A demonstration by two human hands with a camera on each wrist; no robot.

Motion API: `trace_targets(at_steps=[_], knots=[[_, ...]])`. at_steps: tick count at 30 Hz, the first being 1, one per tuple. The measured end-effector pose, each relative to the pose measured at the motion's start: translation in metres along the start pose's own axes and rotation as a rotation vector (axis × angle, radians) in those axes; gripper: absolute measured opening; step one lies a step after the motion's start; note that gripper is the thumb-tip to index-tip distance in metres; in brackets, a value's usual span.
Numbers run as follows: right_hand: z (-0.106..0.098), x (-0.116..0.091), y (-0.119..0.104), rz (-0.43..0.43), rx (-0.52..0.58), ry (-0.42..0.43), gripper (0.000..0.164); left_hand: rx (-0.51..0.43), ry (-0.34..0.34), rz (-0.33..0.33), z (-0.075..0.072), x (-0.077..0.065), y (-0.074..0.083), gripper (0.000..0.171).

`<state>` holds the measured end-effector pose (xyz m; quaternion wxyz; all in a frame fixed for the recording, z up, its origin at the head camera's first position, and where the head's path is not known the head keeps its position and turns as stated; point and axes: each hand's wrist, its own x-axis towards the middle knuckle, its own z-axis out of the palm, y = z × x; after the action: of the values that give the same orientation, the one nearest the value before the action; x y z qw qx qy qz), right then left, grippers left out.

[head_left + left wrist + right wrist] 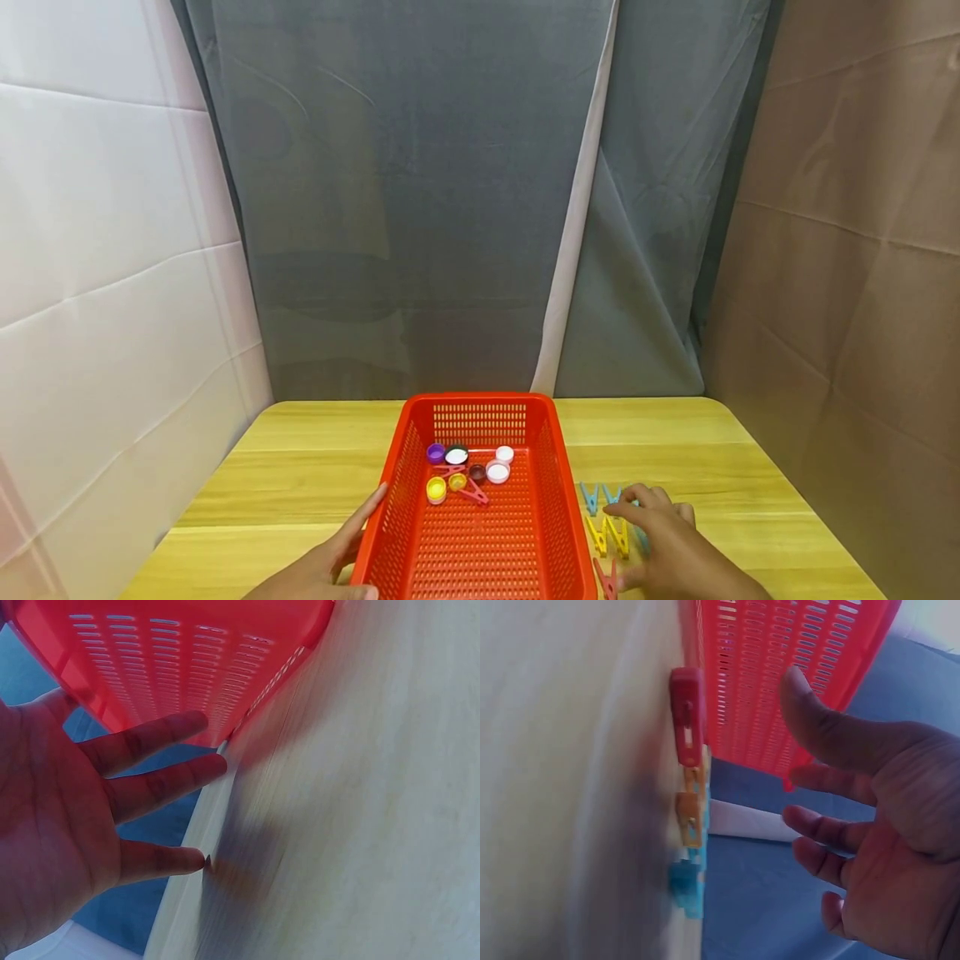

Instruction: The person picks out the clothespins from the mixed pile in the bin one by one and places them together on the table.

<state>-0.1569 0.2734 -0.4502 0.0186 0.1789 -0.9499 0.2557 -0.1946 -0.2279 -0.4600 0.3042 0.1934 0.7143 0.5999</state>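
A red plastic basket [480, 567] stands in the middle of the table. Against its left side, near the front corner, rests my left hand [322, 567], and the left wrist view has its fingers [157, 787] straight and spread. To the right of the basket my right hand [671, 542] hovers over a group of clothespins, fingers loosely bent and nothing between them. The group has a red clothespin [606, 580] in front, two yellow clothespins [619, 538] behind it and several blue clothespins [589, 498] farther back, partly hidden by the hand.
Inside the basket, toward the back, lie two red clothespins [474, 493] and several bottle caps, among them a yellow cap [437, 490], a purple cap [436, 452] and a white cap [498, 472]. A grey curtain [420, 208] hangs behind the wooden table [300, 467].
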Motion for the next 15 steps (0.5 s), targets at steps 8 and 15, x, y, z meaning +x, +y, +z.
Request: trace_targets(at_steps=[8,15], knots=[[-0.019,0.005,-0.013,-0.073,-0.027,0.032,0.083,-0.067,-0.005,-0.035,0.001,-0.001,0.003,0.109],[-0.050,0.022,-0.025,-0.124,0.125,0.003,0.057,-0.098,-0.030,-0.030,0.002,-0.002,0.004,0.108]])
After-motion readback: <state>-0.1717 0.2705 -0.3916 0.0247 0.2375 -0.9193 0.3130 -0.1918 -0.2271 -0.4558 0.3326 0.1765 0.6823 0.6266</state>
